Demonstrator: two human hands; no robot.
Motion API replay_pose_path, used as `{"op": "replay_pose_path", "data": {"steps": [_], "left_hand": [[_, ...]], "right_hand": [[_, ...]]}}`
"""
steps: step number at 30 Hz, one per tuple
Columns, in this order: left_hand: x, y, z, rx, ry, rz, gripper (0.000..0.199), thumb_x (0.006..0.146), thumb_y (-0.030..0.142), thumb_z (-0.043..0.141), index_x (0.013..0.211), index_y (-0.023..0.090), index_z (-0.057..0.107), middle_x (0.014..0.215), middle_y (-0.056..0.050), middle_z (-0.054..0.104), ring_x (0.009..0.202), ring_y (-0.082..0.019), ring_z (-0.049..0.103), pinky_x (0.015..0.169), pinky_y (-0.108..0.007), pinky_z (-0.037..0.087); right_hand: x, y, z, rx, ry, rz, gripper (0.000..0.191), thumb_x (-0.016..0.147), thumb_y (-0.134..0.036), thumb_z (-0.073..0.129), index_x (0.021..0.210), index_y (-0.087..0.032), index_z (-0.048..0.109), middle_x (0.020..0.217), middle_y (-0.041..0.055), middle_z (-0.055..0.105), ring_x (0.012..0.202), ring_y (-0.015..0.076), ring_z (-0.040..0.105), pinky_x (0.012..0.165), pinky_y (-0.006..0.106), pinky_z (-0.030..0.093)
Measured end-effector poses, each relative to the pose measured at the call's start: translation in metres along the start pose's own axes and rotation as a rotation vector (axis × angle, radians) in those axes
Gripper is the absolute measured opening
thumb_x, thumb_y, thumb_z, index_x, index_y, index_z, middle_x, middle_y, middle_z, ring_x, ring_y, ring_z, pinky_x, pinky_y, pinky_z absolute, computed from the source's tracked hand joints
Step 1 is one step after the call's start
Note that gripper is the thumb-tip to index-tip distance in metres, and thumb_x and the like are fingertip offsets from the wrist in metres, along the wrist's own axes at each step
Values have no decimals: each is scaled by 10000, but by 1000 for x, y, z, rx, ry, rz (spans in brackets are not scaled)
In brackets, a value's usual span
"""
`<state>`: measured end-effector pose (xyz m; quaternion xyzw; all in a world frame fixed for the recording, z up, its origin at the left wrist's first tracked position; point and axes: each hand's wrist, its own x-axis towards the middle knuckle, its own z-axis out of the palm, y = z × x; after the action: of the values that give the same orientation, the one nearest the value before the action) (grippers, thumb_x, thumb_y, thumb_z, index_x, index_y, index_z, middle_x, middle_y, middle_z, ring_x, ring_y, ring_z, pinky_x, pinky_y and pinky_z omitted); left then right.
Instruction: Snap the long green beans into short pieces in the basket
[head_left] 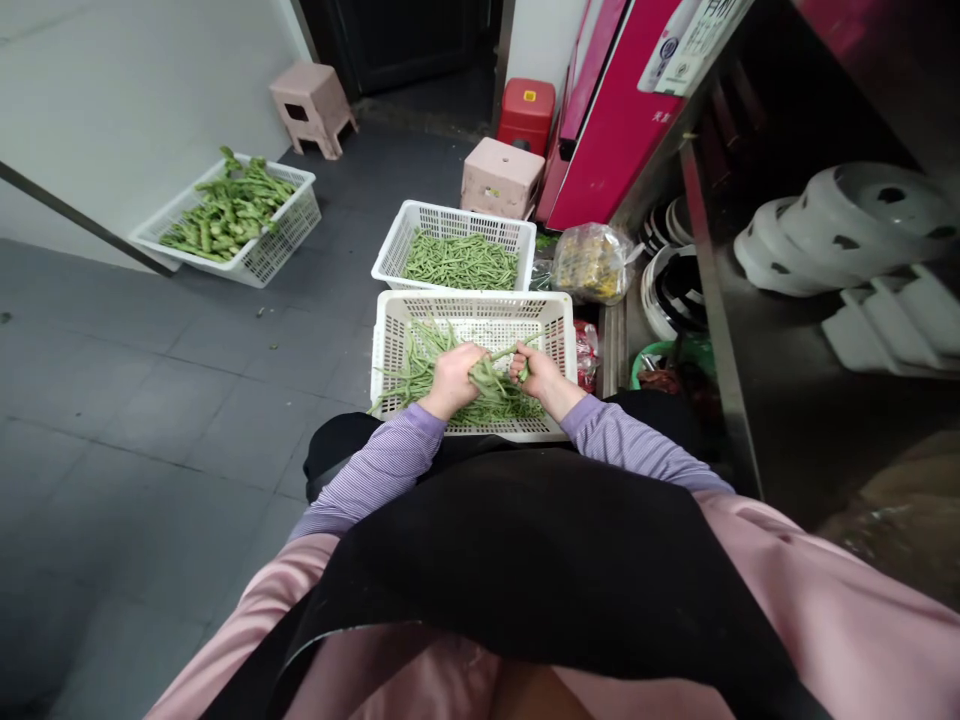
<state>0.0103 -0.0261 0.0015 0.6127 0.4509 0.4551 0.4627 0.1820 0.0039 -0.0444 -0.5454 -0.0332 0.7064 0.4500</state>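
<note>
Just in front of my lap stands a white plastic basket [568, 345] with long green beans [420, 365] in it. My left hand [456, 380] is closed around a bunch of beans over the middle of this basket. To its right, my right hand [541, 378] has its fingers curled around green beans, some of which stretch across toward my left hand. Directly behind, a second white basket [390, 250] holds short green bean pieces [461, 262].
A third white basket [259, 262] with thick green vegetables [225, 215] sits on the floor at left. Stools [502, 178] stand beyond the baskets. A plastic bag [592, 262], stacked bowls and a metal shelf [720, 320] are at right.
</note>
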Motion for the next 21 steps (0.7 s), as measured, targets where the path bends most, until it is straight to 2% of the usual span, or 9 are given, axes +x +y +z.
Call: {"op": "replay_pose_path", "data": {"steps": [2, 3, 5, 7, 9, 11, 14, 18, 21], "left_hand": [[0, -1, 0, 37, 83, -7, 232, 767, 204, 738, 576, 190, 609, 645, -37, 574, 689, -142, 548, 663, -251, 453], [3, -4, 0, 23, 117, -72, 259, 793, 236, 735, 577, 187, 599, 626, -31, 560, 656, -135, 537, 628, -245, 444], [10, -11, -1, -74, 147, -300, 316, 845, 336, 714, 601, 174, 595, 543, -1, 495, 517, -105, 467, 503, -228, 379], [21, -19, -3, -256, 79, -556, 316, 864, 398, 704, 683, 153, 621, 477, 46, 414, 392, -68, 346, 408, -215, 276], [30, -24, -6, -480, -46, -699, 280, 866, 400, 711, 804, 134, 649, 471, 78, 385, 346, -48, 279, 372, -203, 219], [35, -24, -8, -673, -115, -697, 256, 884, 384, 695, 890, 131, 655, 484, 92, 372, 338, -37, 258, 359, -189, 202], [39, -18, -13, -817, -46, -576, 218, 912, 365, 658, 929, 147, 652, 488, 108, 329, 337, -27, 237, 351, -170, 201], [41, -16, -22, -730, 79, -464, 218, 863, 337, 716, 808, 156, 607, 472, 109, 340, 336, -27, 272, 348, -179, 231], [45, -22, -30, -602, 235, -384, 266, 830, 353, 752, 759, 170, 572, 475, 98, 394, 336, -32, 312, 349, -196, 256]], "right_hand": [[0, 4, -6, -3, 34, -9, 311, 1032, -233, 441, 743, -228, 327, 458, -108, 281, 353, 62, 273, 370, 173, 272], [-2, 3, -8, -27, -6, -19, 314, 1017, -241, 478, 740, -226, 332, 460, -108, 285, 354, 61, 273, 371, 172, 272], [-6, -3, -13, -118, -191, -2, 316, 959, -257, 584, 734, -218, 366, 472, -102, 313, 365, 58, 281, 376, 174, 280], [-11, -10, -13, -256, -404, 61, 294, 903, -269, 649, 730, -205, 420, 486, -89, 354, 380, 63, 305, 385, 183, 298], [-17, -14, -9, -383, -543, 116, 247, 880, -277, 655, 738, -190, 472, 501, -72, 394, 398, 72, 333, 394, 192, 316], [-20, -14, -4, -463, -623, 161, 224, 885, -294, 625, 739, -182, 498, 503, -61, 404, 409, 82, 339, 398, 197, 323], [-22, -8, -1, -475, -693, 226, 273, 927, -318, 542, 698, -189, 468, 484, -70, 329, 391, 78, 271, 381, 187, 282], [-25, 0, -6, -376, -687, 225, 288, 969, -304, 470, 711, -176, 469, 547, -63, 345, 391, 58, 241, 382, 169, 252], [-30, 2, -11, -381, -636, 226, 271, 981, -310, 477, 758, -160, 512, 586, -47, 404, 403, 55, 281, 392, 172, 270]]}}
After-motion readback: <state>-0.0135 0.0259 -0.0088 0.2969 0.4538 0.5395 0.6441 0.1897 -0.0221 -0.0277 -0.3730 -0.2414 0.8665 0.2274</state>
